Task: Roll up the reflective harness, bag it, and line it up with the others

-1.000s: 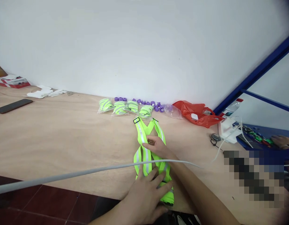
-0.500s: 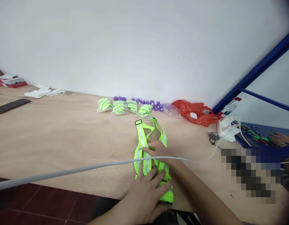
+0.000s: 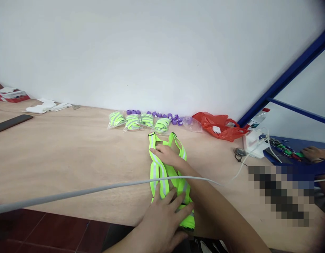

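Note:
A neon yellow-green reflective vest [image 3: 154, 172] made of straps with silver stripes lies on the wooden table, its black buckles [image 3: 151, 134] pointing toward the wall. My left hand [image 3: 164, 214] rests flat on the vest's lower part, fingers spread. Farther up, my right hand [image 3: 166, 154] reaches across from the right and touches the left shoulder strap, thumb and fingers extended over it. Part of the folded lower vest is hidden under my left hand. A pale cable [image 3: 99, 189] crosses the view in front of the vest and my right forearm.
Bagged reflective straps [image 3: 116, 119], several purple rollers [image 3: 175, 121] and a red plastic bag [image 3: 220, 126] line the wall. A phone [image 3: 12, 123] lies left. At right are a white box [image 3: 254, 144], a bottle [image 3: 258, 119] and another person's hand [image 3: 316, 154].
My right hand has slid up and left along the vest, and the upper left strap has shifted slightly left. My left hand stays in place on the lower part.

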A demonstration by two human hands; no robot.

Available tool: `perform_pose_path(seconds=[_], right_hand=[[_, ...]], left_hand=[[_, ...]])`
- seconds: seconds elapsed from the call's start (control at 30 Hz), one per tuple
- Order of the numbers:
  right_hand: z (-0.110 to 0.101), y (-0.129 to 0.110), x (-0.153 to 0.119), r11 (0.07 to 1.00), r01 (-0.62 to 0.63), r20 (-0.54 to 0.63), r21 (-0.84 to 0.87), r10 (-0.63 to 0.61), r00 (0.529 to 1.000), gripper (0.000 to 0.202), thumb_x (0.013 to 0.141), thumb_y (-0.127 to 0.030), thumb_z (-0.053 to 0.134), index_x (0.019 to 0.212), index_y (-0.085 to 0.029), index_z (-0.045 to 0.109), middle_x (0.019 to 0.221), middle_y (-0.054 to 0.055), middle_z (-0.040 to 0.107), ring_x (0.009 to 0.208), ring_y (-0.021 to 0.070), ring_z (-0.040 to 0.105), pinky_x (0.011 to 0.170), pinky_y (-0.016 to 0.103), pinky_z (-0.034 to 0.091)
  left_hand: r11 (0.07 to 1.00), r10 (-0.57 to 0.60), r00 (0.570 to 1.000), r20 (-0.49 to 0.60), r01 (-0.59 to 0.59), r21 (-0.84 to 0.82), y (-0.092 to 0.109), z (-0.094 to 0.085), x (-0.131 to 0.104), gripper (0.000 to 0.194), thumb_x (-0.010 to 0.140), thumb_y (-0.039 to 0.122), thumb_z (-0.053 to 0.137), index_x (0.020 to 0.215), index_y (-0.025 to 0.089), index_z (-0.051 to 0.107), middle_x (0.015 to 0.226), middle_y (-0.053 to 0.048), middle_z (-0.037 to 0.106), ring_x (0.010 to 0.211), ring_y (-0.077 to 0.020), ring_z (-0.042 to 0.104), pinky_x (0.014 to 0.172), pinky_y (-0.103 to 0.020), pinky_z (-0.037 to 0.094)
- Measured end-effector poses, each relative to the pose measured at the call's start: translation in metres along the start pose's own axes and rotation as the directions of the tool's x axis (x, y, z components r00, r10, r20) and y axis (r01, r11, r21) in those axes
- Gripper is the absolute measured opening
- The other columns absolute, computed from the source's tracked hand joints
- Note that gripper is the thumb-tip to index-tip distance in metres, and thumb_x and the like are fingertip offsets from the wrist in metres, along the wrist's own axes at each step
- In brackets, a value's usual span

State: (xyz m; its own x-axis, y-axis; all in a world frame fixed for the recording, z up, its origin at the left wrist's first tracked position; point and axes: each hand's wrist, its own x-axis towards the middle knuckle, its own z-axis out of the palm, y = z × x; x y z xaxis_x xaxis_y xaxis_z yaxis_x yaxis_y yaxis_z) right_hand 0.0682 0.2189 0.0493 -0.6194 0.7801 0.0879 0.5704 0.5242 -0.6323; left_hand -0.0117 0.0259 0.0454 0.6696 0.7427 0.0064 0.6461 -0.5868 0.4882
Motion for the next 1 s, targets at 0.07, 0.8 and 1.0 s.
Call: perform_pose_path(seconds=[0.07, 0.8, 1.0], right_hand=[[-0.003, -0.001, 0.006, 1.000, -0.008, -0.012, 0.005, 0.008, 1.000, 0.045, 0.100, -0.046, 0.046, 0.063, -0.022, 0.042, 0.069, -0.001, 0.052, 0.066, 0.0151, 0.049, 0.064, 0.029, 0.032], [-0.029, 0.049, -0.051, 0.999, 0.048, -0.401, 0.024, -0.034, 0.915, 0.026, 0.096, -0.036, 0.050, 0.113, -0.023, 0.065, 0.120, 0.008, 0.066, 0.118, 0.0238, 0.058, 0.106, 0.040, 0.043], [-0.012, 0.064, -0.111, 0.987, -0.151, -0.132, -0.059, 0.142, 0.981, 0.066, 0.098, -0.057, 0.046, 0.153, -0.021, 0.039, 0.159, 0.015, 0.040, 0.147, 0.0305, 0.038, 0.120, 0.051, 0.032]], left_hand=[[1.000, -0.001, 1.000, 0.005, 0.001, -0.001, 0.000, 0.000, 0.000, 0.066, 0.098, 0.052, 0.054, 0.157, 0.034, 0.028, 0.161, -0.007, 0.039, 0.148, -0.0382, 0.030, 0.114, -0.080, 0.011], [0.999, 0.011, 0.995, -0.095, -0.007, 0.049, 0.001, 0.000, -0.001, 0.045, 0.107, 0.048, 0.033, 0.148, 0.034, 0.045, 0.154, -0.005, 0.049, 0.143, -0.0321, 0.042, 0.114, -0.076, 0.024], [0.998, -0.035, 0.982, -0.187, 0.044, 0.047, 0.001, 0.008, 0.000, 0.040, 0.106, 0.036, 0.039, 0.145, 0.035, 0.050, 0.157, -0.003, 0.046, 0.143, -0.0297, 0.042, 0.117, -0.069, 0.027]])
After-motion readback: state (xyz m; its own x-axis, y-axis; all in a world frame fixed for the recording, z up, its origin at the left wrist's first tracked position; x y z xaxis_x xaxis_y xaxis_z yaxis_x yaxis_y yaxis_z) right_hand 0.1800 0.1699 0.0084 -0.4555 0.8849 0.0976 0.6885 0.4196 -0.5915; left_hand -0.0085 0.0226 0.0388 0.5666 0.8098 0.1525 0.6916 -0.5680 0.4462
